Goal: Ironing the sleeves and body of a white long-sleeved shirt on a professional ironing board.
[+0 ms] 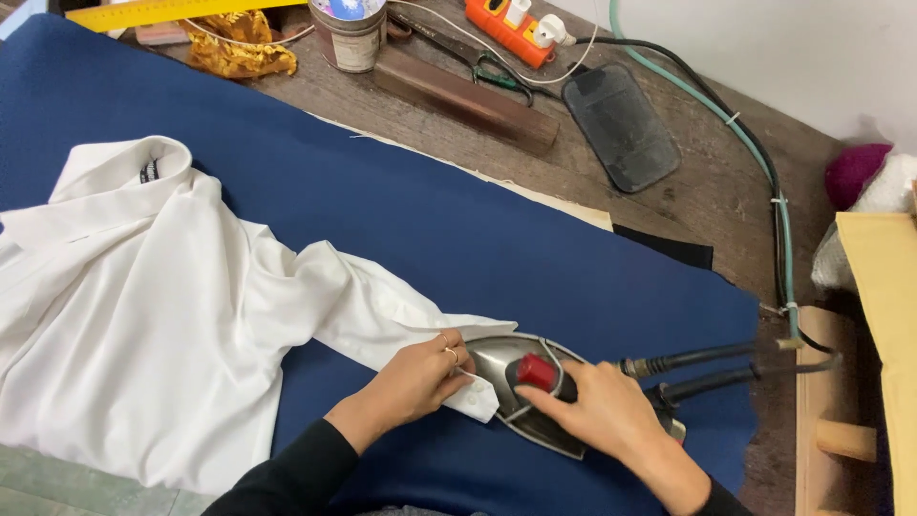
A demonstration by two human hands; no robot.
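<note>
1. The right hand (607, 411) grips the handle of a steel iron (521, 387) with a red knob, near right on the blue cloth (497, 229).
2. The left hand (420, 377) lies flat, fingers pressing the cuff of the white shirt (143, 315) just beside the iron's tip.
3. A dark iron rest (621, 126) lies far right on the wooden table (707, 191).

Both hands (516, 387) low (fingers curled)

Smooth white cloth shirt (143, 315); matt blue cloth cover (497, 229); glossy metal iron (516, 382), red plastic knob (538, 371); rough, worn wooden table (707, 191).
</note>
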